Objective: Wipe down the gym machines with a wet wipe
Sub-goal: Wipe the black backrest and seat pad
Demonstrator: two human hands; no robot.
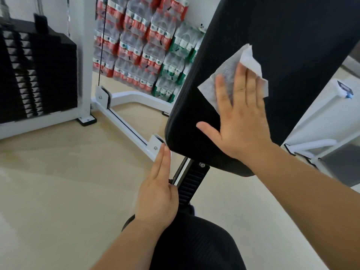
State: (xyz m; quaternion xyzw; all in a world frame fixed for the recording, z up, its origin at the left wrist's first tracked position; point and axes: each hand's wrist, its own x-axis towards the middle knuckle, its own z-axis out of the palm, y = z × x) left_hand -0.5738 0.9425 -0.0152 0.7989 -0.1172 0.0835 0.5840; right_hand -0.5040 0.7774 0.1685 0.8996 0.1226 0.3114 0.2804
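Observation:
A black padded bench back (272,36) slants up from centre to the top right. My right hand (241,117) lies flat on it with fingers spread, pressing a white wet wipe (229,73) against the pad. The wipe is partly under my fingers and folded at its upper right corner. My left hand (157,190) hangs below the pad's lower left corner, fingers straight and together, fingertips close to the pad's edge, holding nothing. A ribbed black support (191,182) runs under the pad.
A black weight stack (37,75) in a white frame stands at the left. White frame rails (124,123) and a cable cross the beige floor. Several packs of bottled water (144,45) are piled against the back wall. A black seat pad (194,244) lies below me.

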